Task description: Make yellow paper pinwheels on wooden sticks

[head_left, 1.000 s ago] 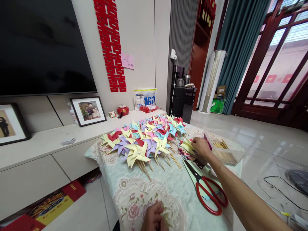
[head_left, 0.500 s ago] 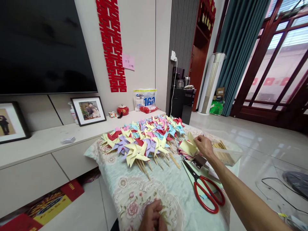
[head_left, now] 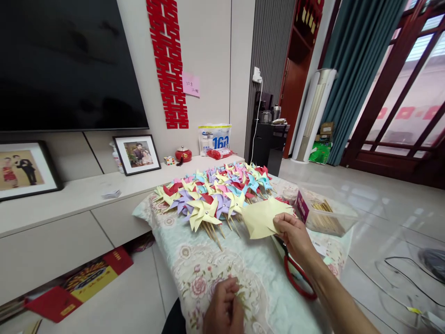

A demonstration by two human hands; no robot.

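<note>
Right beside the pinwheel pile point(head_left: 215, 195), the right hand point(head_left: 295, 234) pinches a yellow paper sheet point(head_left: 262, 218) (long axis toward the pile, corners fanned), while the left hand point(head_left: 224, 308) grips a thin stick point(head_left: 239, 297)

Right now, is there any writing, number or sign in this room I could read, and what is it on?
"160": large figures on the white and blue bag against the wall.
Red double-happiness sign: a paper cutout repeated down the wall.
Pink note: handwriting, too small to read.
Red and yellow box on the floor: print too blurred to read.
The yellow paper in the right hand shows no writing.
</note>
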